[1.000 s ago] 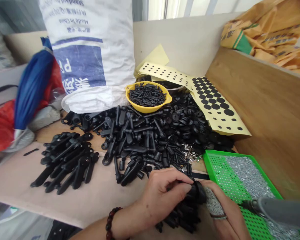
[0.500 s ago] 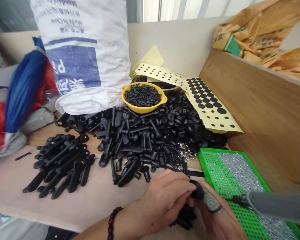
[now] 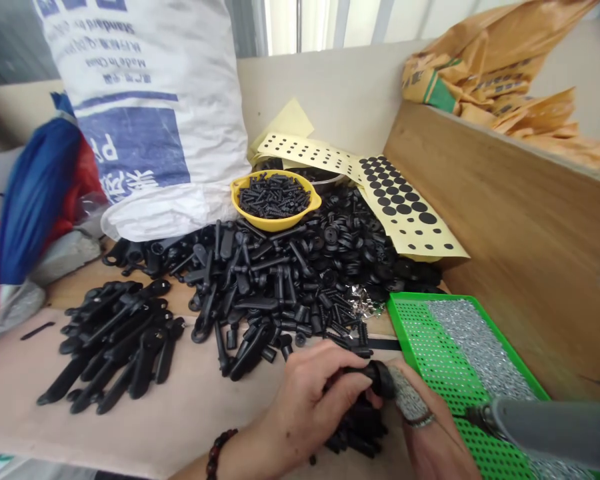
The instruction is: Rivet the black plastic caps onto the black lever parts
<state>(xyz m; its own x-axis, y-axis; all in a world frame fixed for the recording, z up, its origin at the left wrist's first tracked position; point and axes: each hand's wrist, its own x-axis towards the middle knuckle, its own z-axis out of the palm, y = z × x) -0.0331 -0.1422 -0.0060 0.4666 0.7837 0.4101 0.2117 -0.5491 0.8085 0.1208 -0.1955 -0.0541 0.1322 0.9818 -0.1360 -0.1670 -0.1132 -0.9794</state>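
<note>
Between my two hands is a black plastic part with a round, knob-like end (image 3: pixel 383 380). My left hand (image 3: pixel 305 400), wearing a dark beaded bracelet (image 3: pixel 219 450), is closed in a pinch on the part, thumb in front. My right hand (image 3: pixel 430 420) is closed round the other side of the part, a grey knitted finger cover (image 3: pixel 411 399) beside the round end; some of its fingers are hidden. Several black parts (image 3: pixel 357 423) lie beneath the hands, partly covered. A grey power screwdriver (image 3: pixel 540 427) extends in from the right, over a green tray.
Loose black plastic parts (image 3: pixel 260 267) are heaped behind my hands, with a stack of black handles (image 3: pixel 120 340) at left. A yellow bowl (image 3: pixel 275 223) holds black screw-like pieces. The green perforated tray (image 3: pixel 420 333) contains small metal pieces. A wooden board (image 3: pixel 520 213) stands at right.
The view has shifted slightly, moving the scene left. My left thumb now lies along the front of the black part, and more of its length shows.
</note>
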